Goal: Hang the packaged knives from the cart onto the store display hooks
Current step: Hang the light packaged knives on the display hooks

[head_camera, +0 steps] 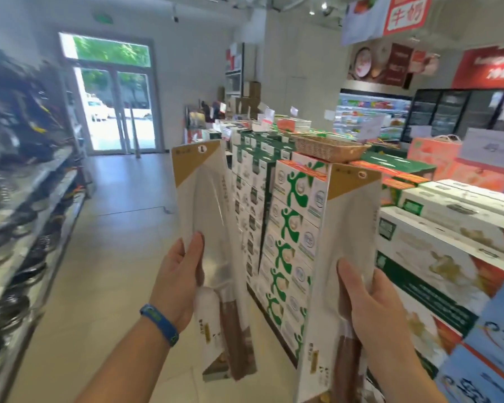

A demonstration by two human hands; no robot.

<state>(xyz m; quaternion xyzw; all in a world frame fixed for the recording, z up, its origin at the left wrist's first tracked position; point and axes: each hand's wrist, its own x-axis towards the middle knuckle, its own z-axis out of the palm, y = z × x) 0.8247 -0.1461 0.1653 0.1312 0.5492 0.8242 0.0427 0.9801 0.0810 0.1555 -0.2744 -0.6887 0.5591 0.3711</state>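
I hold two packaged knives upright in front of me, one in each hand. My left hand [176, 279] grips the left package [205, 205], a white card with a gold top corner and a brown knife handle at its lower end. My right hand [374, 309] grips the right package [348, 222], which looks the same, with a hang hole near its top. The display shelving [26, 181] with dark kitchen utensils runs along the left side, blurred. No cart is in view.
Stacks of green-and-white cartons [285, 222] stand directly behind the packages, with a wicker basket [329, 146] on top. More boxed goods [437, 251] fill the right side. An open tiled aisle [120, 228] leads to glass doors [117, 109] at the back.
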